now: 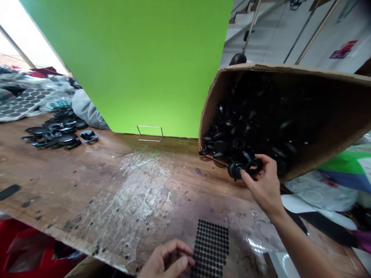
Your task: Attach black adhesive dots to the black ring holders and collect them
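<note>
At the mouth of a cardboard box (255, 68) tipped on its side, my right hand (265, 184) grips a black plastic ring (254, 166) between thumb and fingers. Another black round part (234, 170) lies by the thumb at the box's lower lip. Many glossy black parts (243, 123) fill the box behind. Near the bench's front edge, my left hand (169, 260) has loosely curled fingers, the thumb apart, with nothing seen in it. Its fingertips are beside a sheet of small black dots (211, 247); whether they touch it I cannot tell.
A pile of black round parts (62, 129) lies on the left of the wooden bench (95, 173). Behind stands a bright green panel (139, 65) with a wire bracket (150, 133) at its foot. Plastic bags (321, 189) sit at the right, a red crate (26, 247) below left.
</note>
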### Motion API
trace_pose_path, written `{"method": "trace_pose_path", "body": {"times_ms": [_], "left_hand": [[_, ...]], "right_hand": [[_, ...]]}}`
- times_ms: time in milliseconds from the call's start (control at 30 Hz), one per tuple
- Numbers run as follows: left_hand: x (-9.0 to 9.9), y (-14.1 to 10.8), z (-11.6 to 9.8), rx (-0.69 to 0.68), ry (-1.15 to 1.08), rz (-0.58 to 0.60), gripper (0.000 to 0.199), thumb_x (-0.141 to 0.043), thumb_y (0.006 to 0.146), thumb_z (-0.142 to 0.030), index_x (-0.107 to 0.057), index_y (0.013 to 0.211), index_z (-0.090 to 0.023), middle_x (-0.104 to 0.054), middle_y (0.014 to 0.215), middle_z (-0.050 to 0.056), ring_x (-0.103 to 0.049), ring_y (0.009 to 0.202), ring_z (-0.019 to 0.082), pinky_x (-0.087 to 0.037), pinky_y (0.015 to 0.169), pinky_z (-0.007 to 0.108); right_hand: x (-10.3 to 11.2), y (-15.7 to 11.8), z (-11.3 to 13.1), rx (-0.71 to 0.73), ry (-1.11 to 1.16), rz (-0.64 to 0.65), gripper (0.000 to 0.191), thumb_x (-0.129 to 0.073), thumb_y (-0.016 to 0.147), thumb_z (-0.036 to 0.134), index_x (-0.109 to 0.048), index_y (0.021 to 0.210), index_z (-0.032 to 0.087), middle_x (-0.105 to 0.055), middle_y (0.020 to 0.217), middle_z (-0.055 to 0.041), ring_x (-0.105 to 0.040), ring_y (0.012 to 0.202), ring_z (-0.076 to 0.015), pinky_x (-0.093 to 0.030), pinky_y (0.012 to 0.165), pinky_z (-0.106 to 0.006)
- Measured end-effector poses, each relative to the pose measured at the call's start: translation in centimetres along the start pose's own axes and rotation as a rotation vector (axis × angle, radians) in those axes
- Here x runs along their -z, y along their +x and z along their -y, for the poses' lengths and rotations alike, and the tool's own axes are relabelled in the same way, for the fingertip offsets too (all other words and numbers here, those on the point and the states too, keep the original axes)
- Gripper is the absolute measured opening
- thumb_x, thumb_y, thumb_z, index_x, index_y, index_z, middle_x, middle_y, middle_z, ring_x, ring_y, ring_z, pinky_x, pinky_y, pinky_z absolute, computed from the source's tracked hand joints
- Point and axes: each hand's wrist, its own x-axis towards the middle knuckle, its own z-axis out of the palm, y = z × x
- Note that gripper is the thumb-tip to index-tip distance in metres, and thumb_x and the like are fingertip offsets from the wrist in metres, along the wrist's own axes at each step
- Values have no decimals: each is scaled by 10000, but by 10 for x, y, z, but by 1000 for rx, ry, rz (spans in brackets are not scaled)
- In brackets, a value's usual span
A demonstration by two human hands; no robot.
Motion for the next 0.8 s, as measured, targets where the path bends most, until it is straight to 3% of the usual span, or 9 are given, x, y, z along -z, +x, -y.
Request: {"method": "trace_pose_path", "body": {"times_ms": [133, 267, 367, 433, 500, 567, 633, 700, 800], "left_hand": [[-19, 16, -15, -47, -85, -102, 428, -654, 829, -521, -632, 1073, -170, -685, 1076, 124, -650, 1008, 243, -517, 898, 403], [-39, 30, -29, -170, -301, -146, 674, -669, 832, -489, -416, 1405, -240, -484, 1401, 172, -557, 1199, 278, -499, 952, 422], [-48, 34, -33, -129, -439, -57, 609, -661, 856, -431, -435, 1390, -243, -590, 1254, 127, -613, 1096, 239, -521, 912, 387], [-48, 34, -34, -88, -468, -37, 492, -695, 834, -397, -535, 1255, -198, -654, 1067, 95, -654, 942, 207, -555, 806, 342], [-43, 33, -34, -77, -497, -91, 409, -692, 834, -400, -557, 1147, -174, -654, 937, 66, -652, 828, 183, -560, 684, 297], [-35, 32, -34, -74, -511, -172, 370, -643, 864, -440, -549, 1096, -168, -627, 836, 38, -632, 750, 163, -543, 605, 264], [-29, 32, -34, -77, -501, -207, 370, -601, 884, -484, -546, 1065, -167, -595, 767, 17, -608, 711, 148, -534, 586, 250], [-26, 32, -33, -100, -491, -199, 383, -571, 893, -519, -545, 1049, -170, -580, 755, 12, -588, 697, 138, -519, 569, 232], [-30, 34, -31, -118, -518, -158, 441, -503, 899, -590, -543, 1033, -172, -567, 760, 16, -562, 664, 125, -471, 504, 196]], "right_hand": [[2, -45, 2, -269, 310, 207, 610, -750, 697, 357, -403, 1185, 241, -560, 1070, -71, -613, 873, -185, -567, 766, -348], [-5, -92, 16, -513, 569, 408, 602, -737, 721, 340, -377, 1199, 276, -551, 1115, -52, -637, 816, -158, -581, 759, -358], [-7, -116, 30, -586, 686, 610, 623, -704, 765, 363, -333, 1263, 302, -543, 1179, -58, -655, 833, -156, -578, 765, -358], [-1, -122, 32, -531, 632, 664, 654, -675, 801, 397, -293, 1324, 308, -509, 1269, -81, -653, 875, -159, -569, 789, -359], [11, -125, 25, -416, 423, 588, 604, -650, 827, 415, -339, 1328, 284, -504, 1288, -89, -637, 903, -160, -548, 825, -353], [26, -131, 12, -301, 129, 524, 393, -606, 860, 399, -491, 1201, 241, -577, 1150, -72, -621, 888, -172, -523, 826, -344], [37, -143, -2, -214, -100, 584, 172, -532, 899, 351, -587, 992, 218, -616, 965, -51, -613, 840, -185, -501, 788, -337], [41, -159, -12, -156, -219, 694, 158, -471, 916, 295, -595, 865, 213, -611, 871, -45, -607, 793, -192, -487, 740, -333], [36, -180, -19, -75, -329, 699, 169, -438, 917, 244, -583, 838, 204, -603, 853, -57, -603, 788, -201, -481, 729, -334]]}}
